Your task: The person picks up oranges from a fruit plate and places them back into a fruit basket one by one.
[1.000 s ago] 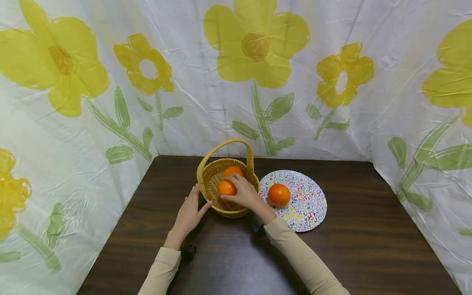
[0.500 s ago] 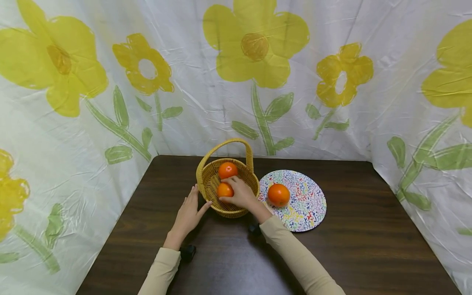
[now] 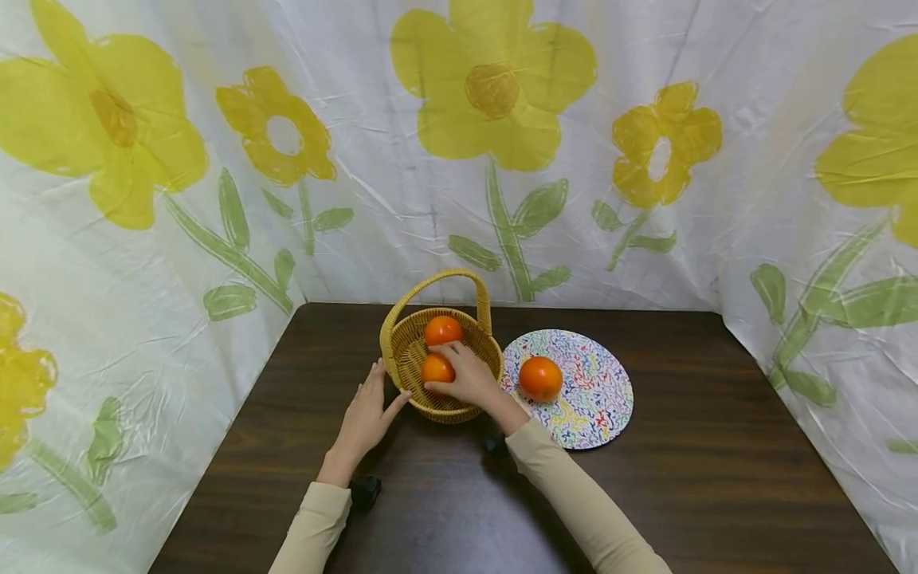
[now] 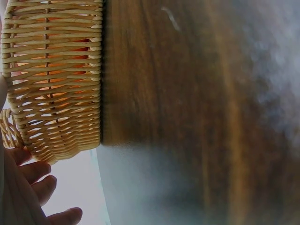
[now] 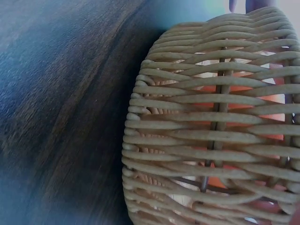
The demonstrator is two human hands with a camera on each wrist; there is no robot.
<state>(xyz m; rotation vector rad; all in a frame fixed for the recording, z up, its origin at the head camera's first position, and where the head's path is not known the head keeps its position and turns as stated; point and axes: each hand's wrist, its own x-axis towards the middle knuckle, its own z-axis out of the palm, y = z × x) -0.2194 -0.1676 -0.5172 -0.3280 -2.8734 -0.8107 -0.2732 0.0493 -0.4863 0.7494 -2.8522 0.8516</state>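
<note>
Inside the wicker basket (image 3: 446, 414), the right hand (image 3: 469, 376) holds an orange (image 3: 435, 369); beside the basket, the left hand (image 3: 366, 416) spreads wide.

Yellow-flowered white curtain (image 3: 387, 191); dark wood-grain table (image 3: 688, 478)

A dark brown table (image 3: 688, 478) is marked by streaked wood grain. An upright wicker basket (image 3: 446, 413) is borne directly on it, flanked on the right by a flat, multicolour-patterned round disc (image 3: 591, 375).
</note>
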